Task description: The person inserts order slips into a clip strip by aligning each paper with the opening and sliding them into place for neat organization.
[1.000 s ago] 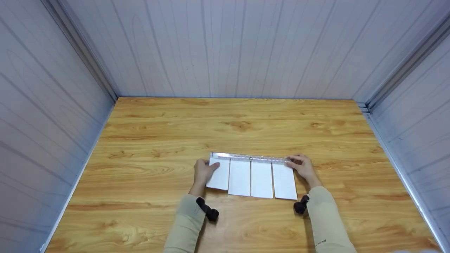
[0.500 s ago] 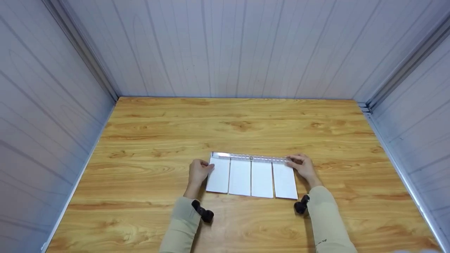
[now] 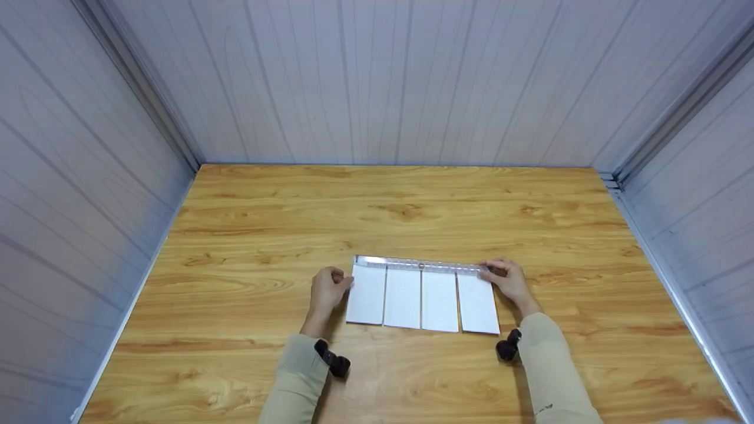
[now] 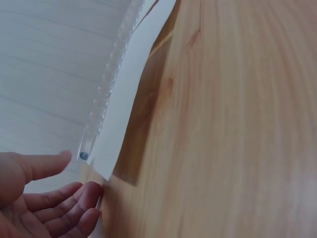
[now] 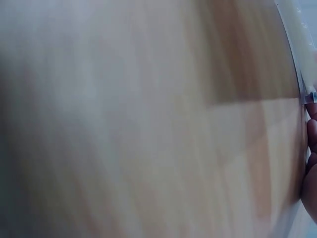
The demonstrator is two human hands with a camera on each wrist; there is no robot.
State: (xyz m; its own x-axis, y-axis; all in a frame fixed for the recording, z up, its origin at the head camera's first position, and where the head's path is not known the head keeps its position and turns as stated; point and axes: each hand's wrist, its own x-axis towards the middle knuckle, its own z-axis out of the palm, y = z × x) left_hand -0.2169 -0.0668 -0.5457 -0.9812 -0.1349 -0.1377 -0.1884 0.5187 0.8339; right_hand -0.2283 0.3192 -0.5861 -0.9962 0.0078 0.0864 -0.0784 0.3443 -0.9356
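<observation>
White rectangular panels (image 3: 403,299), several in a row with narrow gaps, hang along one edge from a clear plastic strip (image 3: 433,267) with a bumpy texture. In the head view my right hand (image 3: 512,285) pinches the strip's right end, thumb on top of the corner. My left hand (image 3: 327,290) is just off the left edge. The left wrist view shows its thumb and fingers (image 4: 91,193) spread apart beside the strip's end, holding nothing. There the panel (image 4: 121,104) slants over the wood with a shadow beneath. Only part of the right hand (image 5: 311,183) shows in its wrist view.
A wood-grain table (image 3: 400,206) lies under the panels. Pale wall panels (image 3: 377,82) enclose it at the back and both sides. Small black devices (image 3: 339,365) are strapped to both wrists over the light sleeves.
My left hand has let go of the left corner and moved left, away from the panels. The leftmost panel has dropped level with the others. My right hand keeps its hold.
</observation>
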